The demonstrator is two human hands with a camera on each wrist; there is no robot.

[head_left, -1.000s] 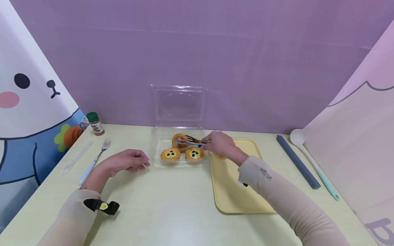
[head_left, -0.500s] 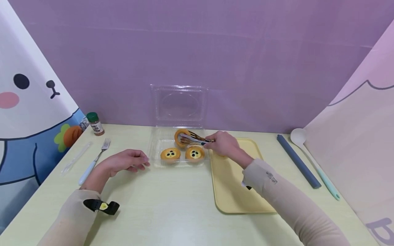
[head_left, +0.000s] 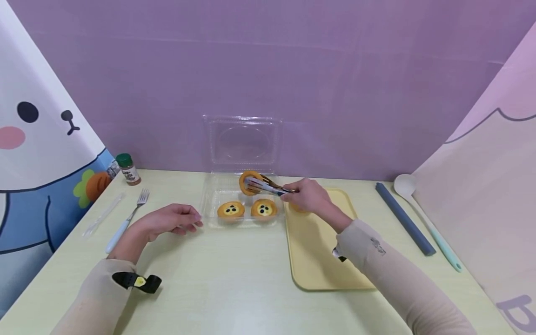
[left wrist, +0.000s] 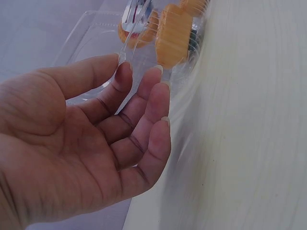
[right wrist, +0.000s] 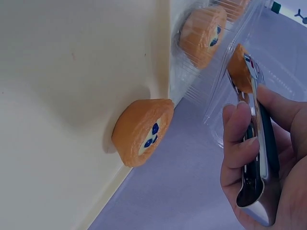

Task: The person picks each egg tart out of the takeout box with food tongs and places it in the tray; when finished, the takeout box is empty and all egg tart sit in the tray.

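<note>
My right hand (head_left: 307, 195) grips metal tongs (head_left: 271, 187). Between the tongs' ends is an egg tart (right wrist: 238, 69), tilted on its side above the back of a clear plastic clamshell box (head_left: 213, 195). Two more tarts, a left one (head_left: 231, 210) and a right one (head_left: 264, 209) with dark berry dots on cream, sit in the box's front row. Another tart (right wrist: 141, 133) rests on the yellow tray (head_left: 326, 265), mostly hidden behind my right hand in the head view. My left hand (head_left: 171, 218), fingers loosely bent and holding nothing, is beside the box's front left corner.
The box's lid (head_left: 244, 144) stands up at the back. On the left are a green-capped spice jar (head_left: 129, 170), a fork (head_left: 129, 219) and a clear wrapped strip (head_left: 102, 216). A dark blue bar (head_left: 405, 218) and a long spoon (head_left: 427, 221) lie at the right.
The tongs have lifted the back tart up and slightly to the right, away from the front two. My right hand has shifted a little right. My left hand has stayed put.
</note>
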